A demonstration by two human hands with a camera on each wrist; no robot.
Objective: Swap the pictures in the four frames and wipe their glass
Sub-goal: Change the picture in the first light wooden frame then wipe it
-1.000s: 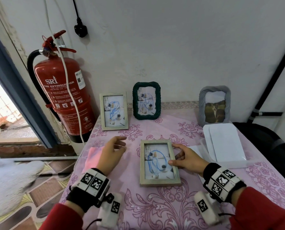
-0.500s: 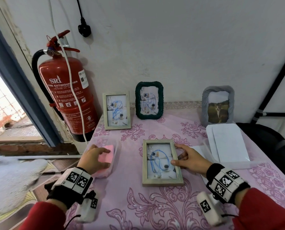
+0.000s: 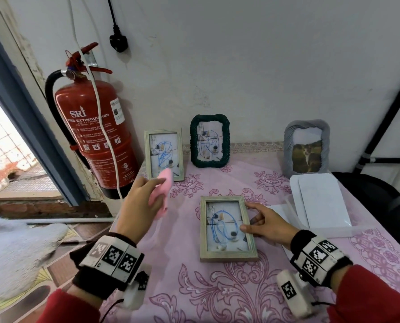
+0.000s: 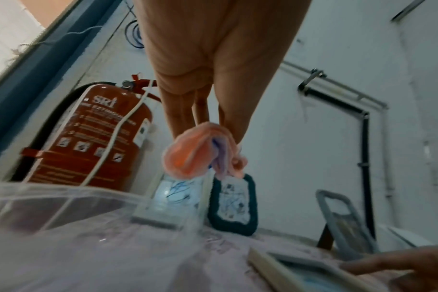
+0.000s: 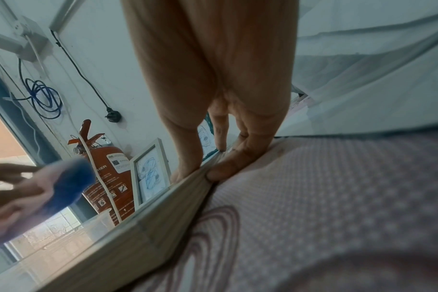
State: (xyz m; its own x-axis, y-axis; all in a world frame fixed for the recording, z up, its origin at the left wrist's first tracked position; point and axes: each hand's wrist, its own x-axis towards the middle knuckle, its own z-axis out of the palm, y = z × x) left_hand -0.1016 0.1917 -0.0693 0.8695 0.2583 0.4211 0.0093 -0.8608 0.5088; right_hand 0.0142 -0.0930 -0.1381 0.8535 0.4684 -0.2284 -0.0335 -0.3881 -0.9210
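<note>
A light wooden frame lies flat, glass up, on the pink tablecloth, showing a picture with blue scribbles. My right hand holds its right edge, thumb on the rail and fingers against the side. My left hand is raised above the table's left part and pinches a folded pink cloth, which hangs from the fingertips. Against the wall stand a second light wooden frame, a dark green frame and a grey fabric frame with an animal photo.
A red fire extinguisher with a white cord across it stands left of the table. A clear plastic box sits at the table's left edge. White envelopes in a clear sleeve lie right of the flat frame; a black bag lies beyond.
My left hand reached left to the pink cloth in the clear box, took hold of it and lifted it up over the table. The right hand stayed on the flat frame.
</note>
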